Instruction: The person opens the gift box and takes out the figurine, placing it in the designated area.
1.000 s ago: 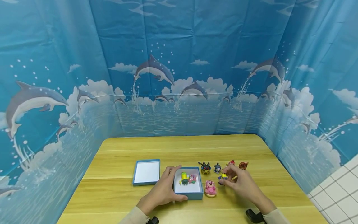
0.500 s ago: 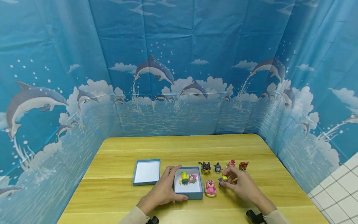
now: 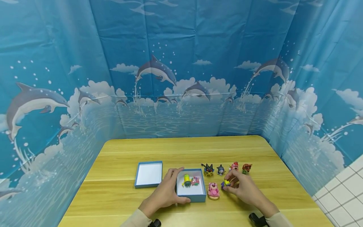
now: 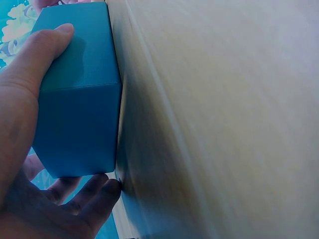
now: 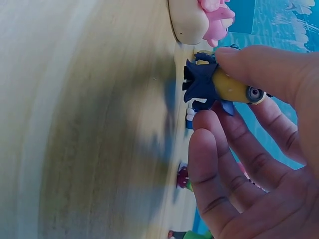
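Observation:
My left hand [image 3: 168, 190] grips the blue box [image 3: 195, 198] from its left side, thumb on the near wall and fingers round the far one. Inside the open box lie a yellow-and-dark-green figurine [image 3: 187, 180] and a pink-and-red piece [image 3: 195, 181]. Between thumb and fingers my right hand [image 3: 243, 186] pinches a minion figurine [image 5: 227, 84], yellow with one goggle eye and a dark blue outfit, close over the table. A pink bear figurine [image 3: 213, 191] sits between the box and that hand. In the left wrist view the blue box wall hides the contents.
Behind the right hand stand several figurines in a row: a black-and-yellow one [image 3: 208, 170], a small grey-blue one [image 3: 220, 170], a pink-and-red one [image 3: 234, 166] and a brown one [image 3: 246, 168]. The box lid [image 3: 148, 174] lies white inside up on the wooden table [image 3: 124, 157].
My right hand has lowered slightly with the minion figurine, which has turned more upright between the fingers. The left hand and the box have stayed in place.

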`<state>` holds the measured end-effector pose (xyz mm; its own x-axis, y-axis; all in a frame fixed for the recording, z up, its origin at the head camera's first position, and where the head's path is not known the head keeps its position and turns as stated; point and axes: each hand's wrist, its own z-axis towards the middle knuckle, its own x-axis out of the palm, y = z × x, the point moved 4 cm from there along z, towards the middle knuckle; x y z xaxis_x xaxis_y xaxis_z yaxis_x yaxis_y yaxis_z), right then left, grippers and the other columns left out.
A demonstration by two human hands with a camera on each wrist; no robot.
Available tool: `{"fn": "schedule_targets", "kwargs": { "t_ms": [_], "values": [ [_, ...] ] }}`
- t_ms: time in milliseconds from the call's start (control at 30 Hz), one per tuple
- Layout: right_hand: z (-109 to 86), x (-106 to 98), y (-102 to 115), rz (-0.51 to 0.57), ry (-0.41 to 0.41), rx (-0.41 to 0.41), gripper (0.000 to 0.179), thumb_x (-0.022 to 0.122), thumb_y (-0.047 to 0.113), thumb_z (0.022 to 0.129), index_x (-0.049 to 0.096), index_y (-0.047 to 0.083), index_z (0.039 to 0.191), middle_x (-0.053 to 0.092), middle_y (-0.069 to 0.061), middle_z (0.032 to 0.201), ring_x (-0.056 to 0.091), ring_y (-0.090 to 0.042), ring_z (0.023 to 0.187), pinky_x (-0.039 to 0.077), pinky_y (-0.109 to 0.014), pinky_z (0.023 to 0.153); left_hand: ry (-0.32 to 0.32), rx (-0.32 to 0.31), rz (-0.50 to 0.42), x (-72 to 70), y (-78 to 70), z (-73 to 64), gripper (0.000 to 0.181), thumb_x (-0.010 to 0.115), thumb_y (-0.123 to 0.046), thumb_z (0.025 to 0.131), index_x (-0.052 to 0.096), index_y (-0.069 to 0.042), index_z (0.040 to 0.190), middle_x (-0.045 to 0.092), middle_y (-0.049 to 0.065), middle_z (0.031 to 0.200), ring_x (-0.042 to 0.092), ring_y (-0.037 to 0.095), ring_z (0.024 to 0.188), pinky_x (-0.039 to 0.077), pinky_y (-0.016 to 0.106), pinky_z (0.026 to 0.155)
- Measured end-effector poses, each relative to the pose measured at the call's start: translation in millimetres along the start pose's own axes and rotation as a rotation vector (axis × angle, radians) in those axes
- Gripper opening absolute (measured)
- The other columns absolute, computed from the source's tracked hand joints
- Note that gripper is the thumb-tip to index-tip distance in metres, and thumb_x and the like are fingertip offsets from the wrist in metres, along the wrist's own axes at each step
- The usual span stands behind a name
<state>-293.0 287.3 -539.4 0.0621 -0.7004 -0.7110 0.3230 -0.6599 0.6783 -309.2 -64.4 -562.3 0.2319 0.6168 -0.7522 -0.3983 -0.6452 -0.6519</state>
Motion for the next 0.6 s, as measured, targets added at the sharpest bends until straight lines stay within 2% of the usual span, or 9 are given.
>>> {"fn": "schedule_targets", "kwargs": {
  "t_ms": [600],
  "values": [
    [0.5, 5.2, -2.2, -0.018, 0.041, 0.008, 0.034, 0.099, 0.011, 0.093, 0.072, 0.015, 0.114, 0.076, 0.001, 0.111, 0.071, 0.000, 0.089, 0.065, -0.027, 0.080, 0.005, -0.002, 0.002, -0.3, 0.1, 0.7, 0.131, 0.104, -0.065, 0.082, 0.033, -0.023, 0.184, 0.052, 0.010, 0.164, 0.061, 0.024, 0.133, 0.061, 0.055, 0.112]
  ]
}}
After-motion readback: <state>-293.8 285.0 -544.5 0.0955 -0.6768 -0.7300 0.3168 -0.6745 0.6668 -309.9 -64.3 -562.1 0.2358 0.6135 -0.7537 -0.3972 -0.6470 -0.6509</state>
